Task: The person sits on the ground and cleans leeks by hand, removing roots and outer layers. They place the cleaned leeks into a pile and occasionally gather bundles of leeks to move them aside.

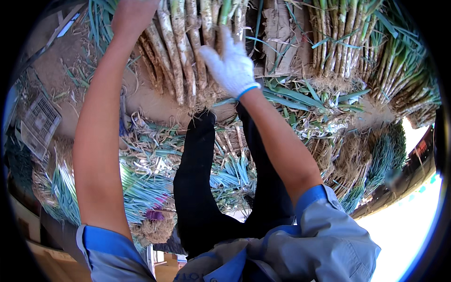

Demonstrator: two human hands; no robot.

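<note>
A row of long green onions (181, 53) with soil-streaked white stalks lies before me at the top, roots pointing toward my feet. My left hand (135, 16), bare, reaches to the top edge beside the upper stalks; its fingers are cut off by the frame, so its grip cannot be told. My right hand (234, 67), in a white knit glove with a blue cuff, is over the right side of the same stalks, thumb and fingers spread and slightly blurred. It grips nothing that I can see.
More onion bundles (340, 42) stand at the upper right, beside flattened cardboard (280, 35). Leaf scraps (310, 102) litter the ground around my legs. A plastic crate (42, 120) is at the far left. Piled onions with green tops (144, 190) lie at lower left, others (380, 158) at right.
</note>
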